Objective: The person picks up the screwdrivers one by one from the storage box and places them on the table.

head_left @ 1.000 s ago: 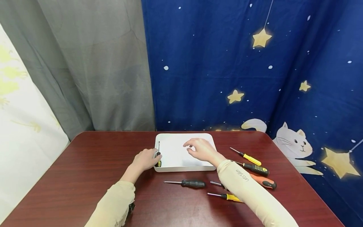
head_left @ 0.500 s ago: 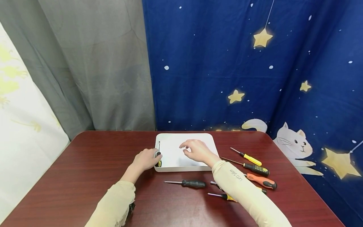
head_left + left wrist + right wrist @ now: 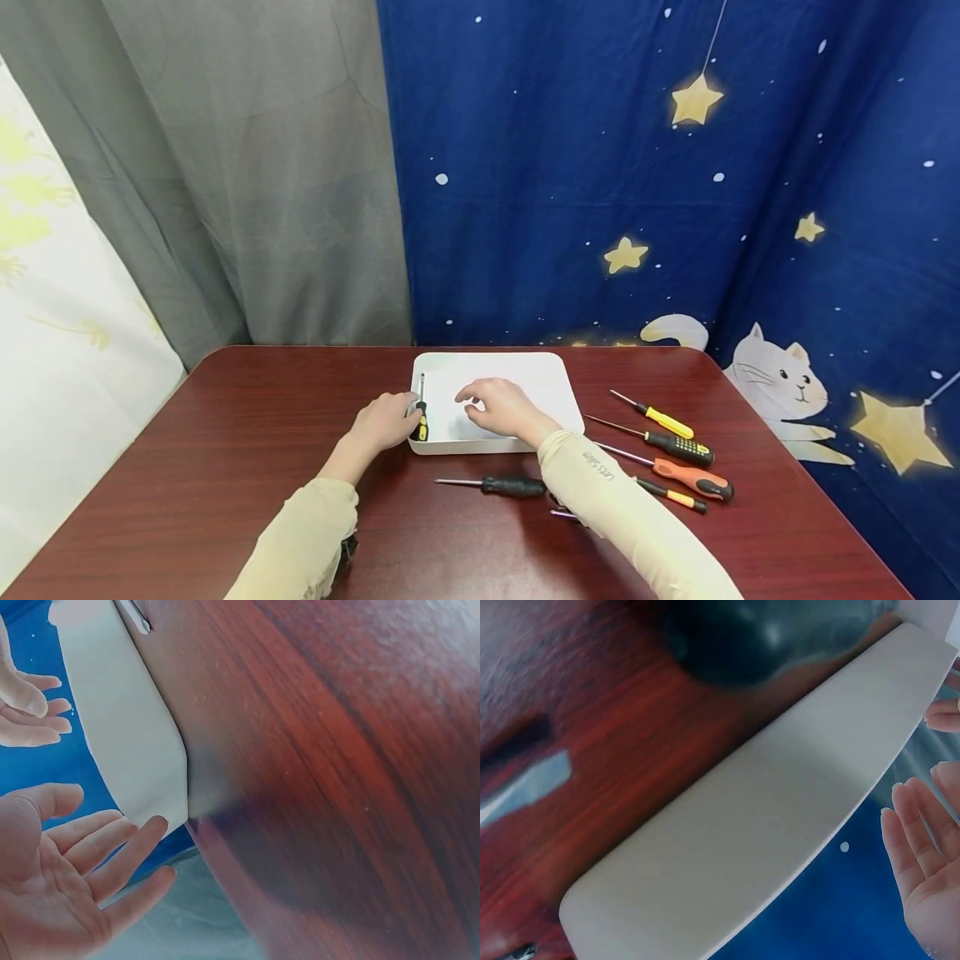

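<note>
A white tray (image 3: pixel 525 375) lies on the table, with a black-and-yellow screwdriver (image 3: pixel 422 429) inside along its left wall. My left hand (image 3: pixel 386 421) is at the tray's left rim, beside that screwdriver's handle. Its fingers look spread and loosely bent in the left wrist view, with fingertips (image 3: pixel 159 825) against or very near the tray's wall (image 3: pixel 135 712). Above the tray's middle hovers my right hand (image 3: pixel 502 407), fingers relaxed and holding nothing. In the right wrist view the same hand (image 3: pixel 930 862) appears beyond the tray's outer wall (image 3: pixel 742 795).
In front of the tray lies a black screwdriver (image 3: pixel 513 486). To the right are a yellow screwdriver (image 3: pixel 667 423), a black one with yellow dots (image 3: pixel 678 447), an orange one (image 3: pixel 690 477) and a black-and-orange one (image 3: pixel 678 497). My right sleeve (image 3: pixel 615 500) partly covers others.
My right hand has moved left and slightly nearer across the tray, its sleeve uncovering the orange screwdriver and covering a yellow-handled one. The left hand has stayed at the rim.
</note>
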`<state>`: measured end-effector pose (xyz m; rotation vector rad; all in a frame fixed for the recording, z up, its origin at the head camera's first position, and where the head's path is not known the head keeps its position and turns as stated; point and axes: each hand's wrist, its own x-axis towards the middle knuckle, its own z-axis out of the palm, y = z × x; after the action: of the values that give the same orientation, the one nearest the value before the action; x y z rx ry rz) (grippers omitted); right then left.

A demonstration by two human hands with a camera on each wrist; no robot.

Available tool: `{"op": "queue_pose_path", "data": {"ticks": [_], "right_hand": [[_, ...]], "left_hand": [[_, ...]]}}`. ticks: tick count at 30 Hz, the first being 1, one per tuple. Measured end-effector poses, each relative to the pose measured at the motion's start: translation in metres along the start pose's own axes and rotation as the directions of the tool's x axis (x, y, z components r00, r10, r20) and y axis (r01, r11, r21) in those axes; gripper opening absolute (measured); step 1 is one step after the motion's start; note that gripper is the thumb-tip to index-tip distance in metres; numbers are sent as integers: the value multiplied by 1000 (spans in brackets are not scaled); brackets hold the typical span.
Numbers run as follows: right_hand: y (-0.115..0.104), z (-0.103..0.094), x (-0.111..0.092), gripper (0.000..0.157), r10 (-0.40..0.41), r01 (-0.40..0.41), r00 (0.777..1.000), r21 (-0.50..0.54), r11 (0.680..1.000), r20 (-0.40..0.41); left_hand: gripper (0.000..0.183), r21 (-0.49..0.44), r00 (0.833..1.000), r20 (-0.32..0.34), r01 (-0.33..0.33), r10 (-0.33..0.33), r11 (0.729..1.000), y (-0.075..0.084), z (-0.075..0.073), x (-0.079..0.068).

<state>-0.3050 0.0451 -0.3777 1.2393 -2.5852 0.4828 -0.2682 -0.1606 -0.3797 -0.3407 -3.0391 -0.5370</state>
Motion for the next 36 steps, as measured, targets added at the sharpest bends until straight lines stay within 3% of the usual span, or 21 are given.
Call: {"op": "queue_pose_path", "data": {"ticks": [17, 36], "right_hand": [[-10, 17, 8, 22, 44, -43, 996, -4, 999, 80], [-25, 41, 24, 19, 30, -28, 995, -16, 999, 93]], "left_hand": [[34, 3, 998, 0, -58, 58, 998, -6, -1, -2], [37, -13, 997, -14, -77, 77, 997, -11, 4, -1]]}}
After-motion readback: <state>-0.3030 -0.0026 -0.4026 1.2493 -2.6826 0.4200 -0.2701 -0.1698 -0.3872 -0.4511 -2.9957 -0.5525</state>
